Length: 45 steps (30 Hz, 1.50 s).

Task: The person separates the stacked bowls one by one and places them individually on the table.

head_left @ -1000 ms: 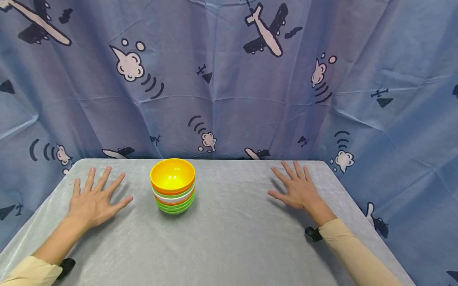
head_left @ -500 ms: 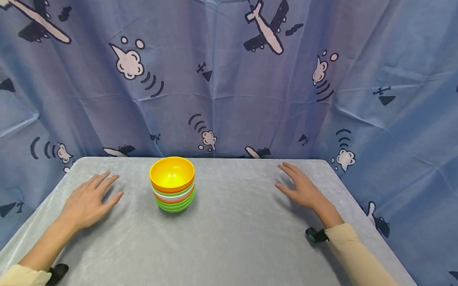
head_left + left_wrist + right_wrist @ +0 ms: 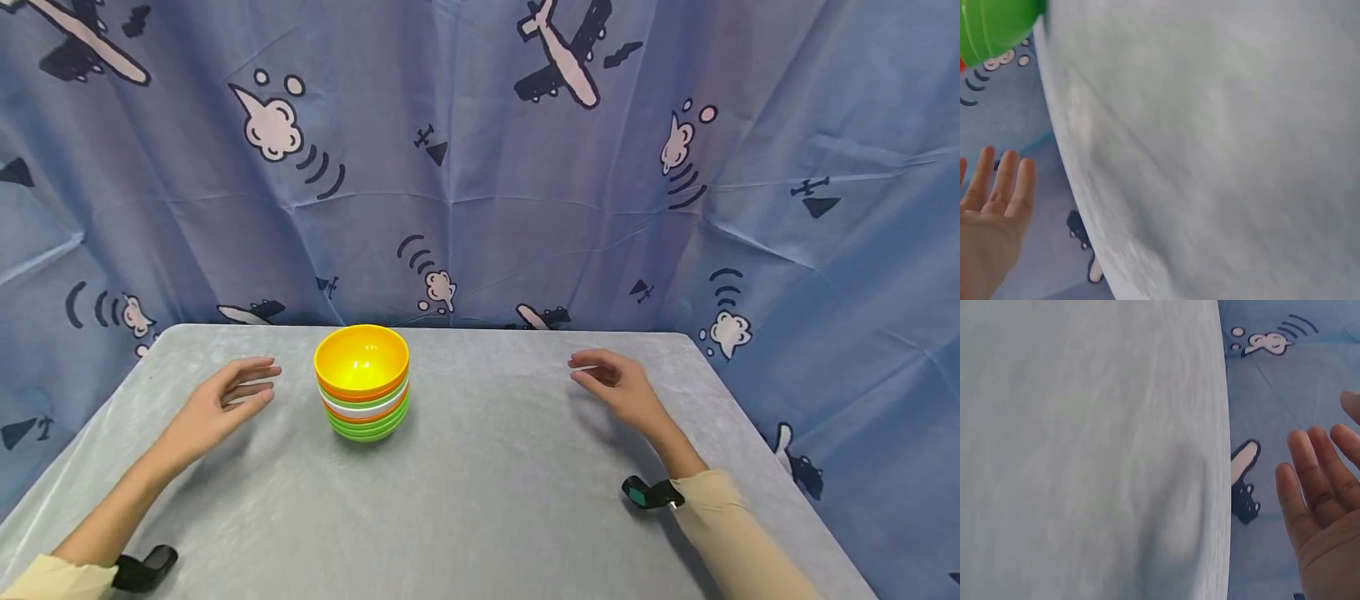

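Note:
A stack of nested bowls [image 3: 363,383] stands on the table left of centre, a yellow one on top with orange, green and white rims below. My left hand [image 3: 217,404] hovers left of the stack, thumb and fingers pointing toward it, holding nothing. In the left wrist view the green bowls [image 3: 994,28] show at the top corner, and the left hand [image 3: 997,219] has its fingers extended. Over the table's right part my right hand [image 3: 618,392] is raised with fingers loosely bent and nothing in them. The right wrist view shows that hand [image 3: 1322,494] with its palm in sight.
A grey cloth covers the table [image 3: 480,500]. Behind it hangs a blue curtain [image 3: 480,167] printed with planes and clouds, right at the table's back edge. Black wrist straps [image 3: 651,493] sit by both sleeves.
Both hands were spread flat on the table and have lifted, turning palms inward with fingers drawn together. The left hand has come nearer the bowls; the bowls stay in place.

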Motion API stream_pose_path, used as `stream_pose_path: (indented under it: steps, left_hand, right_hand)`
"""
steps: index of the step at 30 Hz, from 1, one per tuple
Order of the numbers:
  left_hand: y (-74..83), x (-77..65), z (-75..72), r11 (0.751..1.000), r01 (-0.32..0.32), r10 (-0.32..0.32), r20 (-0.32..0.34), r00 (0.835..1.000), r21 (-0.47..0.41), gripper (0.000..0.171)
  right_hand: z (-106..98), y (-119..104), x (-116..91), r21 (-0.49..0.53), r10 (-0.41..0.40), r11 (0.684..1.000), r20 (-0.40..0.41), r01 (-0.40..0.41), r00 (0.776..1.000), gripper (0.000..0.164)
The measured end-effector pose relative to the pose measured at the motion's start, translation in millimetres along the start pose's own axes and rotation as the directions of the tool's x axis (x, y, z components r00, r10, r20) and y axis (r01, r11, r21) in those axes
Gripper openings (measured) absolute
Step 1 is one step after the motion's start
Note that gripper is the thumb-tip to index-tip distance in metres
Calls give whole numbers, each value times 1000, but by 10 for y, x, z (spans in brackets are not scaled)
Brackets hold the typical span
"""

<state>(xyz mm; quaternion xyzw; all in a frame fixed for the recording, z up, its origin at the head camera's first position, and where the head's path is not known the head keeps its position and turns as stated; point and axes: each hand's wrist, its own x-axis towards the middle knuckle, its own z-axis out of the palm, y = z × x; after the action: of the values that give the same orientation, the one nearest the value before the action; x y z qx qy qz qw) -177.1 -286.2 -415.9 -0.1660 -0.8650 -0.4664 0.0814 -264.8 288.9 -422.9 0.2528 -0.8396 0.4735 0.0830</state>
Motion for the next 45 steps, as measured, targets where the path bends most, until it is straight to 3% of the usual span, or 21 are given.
stream_pose_path:
  steps: [5,10,14,21,28,45]
  left_hand:
    - [58,69,65,985,27,-19,46,999,-170,60]
    - [56,127,116,968,27,-9,72,997,-249,69]
    - [58,172,149,954,31,-4,91,996,-299,73]
    - [85,226,204,944,43,-9,105,994,-327,78]
    - [99,266,231,939,56,-16,120,993,-340,79]
    - [179,321,310,935,68,-26,126,992,-347,81]
  right_hand:
    - [122,-179,72,93,-35,995,19,33,999,29]
    - [223,-418,131,136,-45,990,37,39,998,28]
    - [296,-476,187,152,-49,988,37,43,998,27]
    - [439,-517,272,194,-52,980,43,42,998,27]
    - [636,-226,397,244,-78,968,59,62,995,31]
    - [1031,-417,596,314,-84,948,107,47,991,32]
